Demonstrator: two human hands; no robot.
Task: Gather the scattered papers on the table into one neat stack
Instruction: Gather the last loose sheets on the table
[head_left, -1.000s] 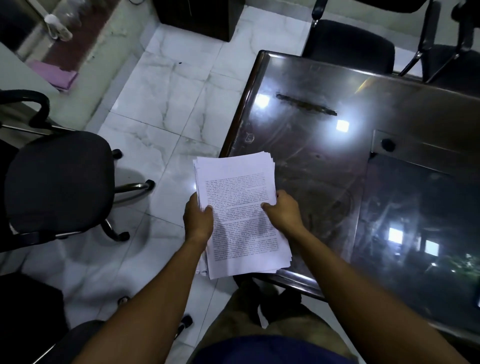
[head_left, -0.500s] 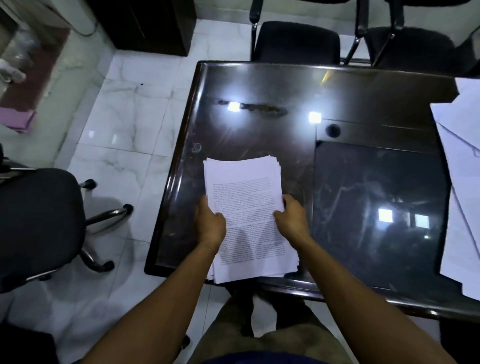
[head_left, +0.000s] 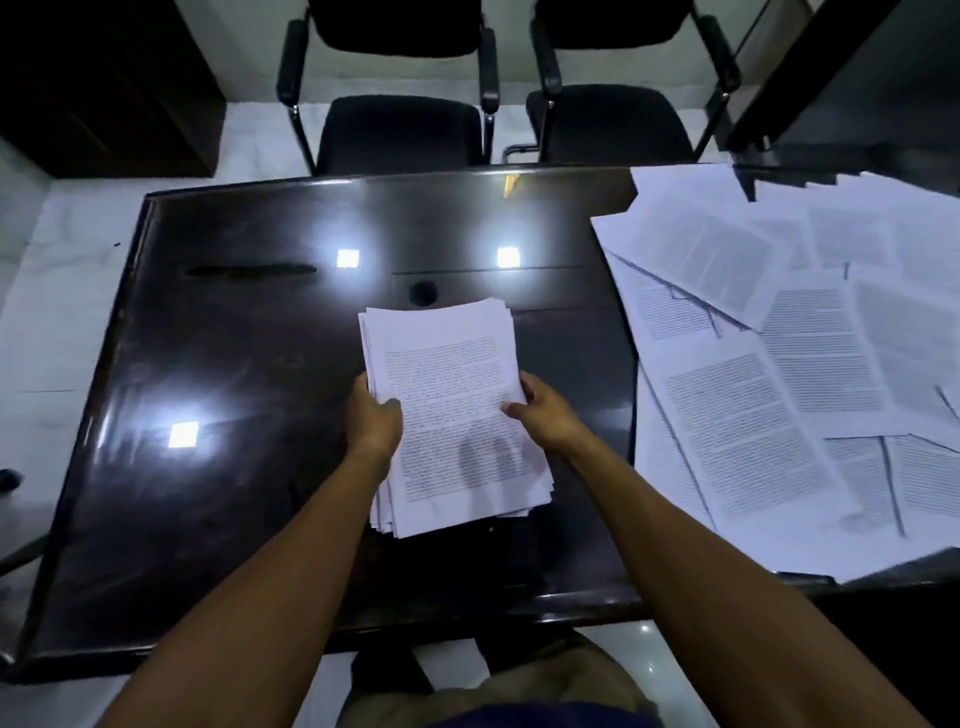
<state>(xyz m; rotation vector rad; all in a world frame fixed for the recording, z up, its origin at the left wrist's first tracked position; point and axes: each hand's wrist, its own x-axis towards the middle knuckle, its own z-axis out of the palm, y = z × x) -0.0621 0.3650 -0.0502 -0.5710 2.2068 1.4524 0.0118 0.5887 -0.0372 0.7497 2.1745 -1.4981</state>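
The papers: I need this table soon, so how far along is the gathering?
Partway. Done: a thick stack is already collected, its edges a bit uneven. In hand: the left hand and right hand grip its sides over the dark table. Left: many loose sheets lie overlapping across the table's right side, waiting to be added, then the pile squared.

Dim, bluish | square ceiling-light glare on glossy dark wooden table (head_left: 218, 364) | soft blur | wide-angle bending at edges
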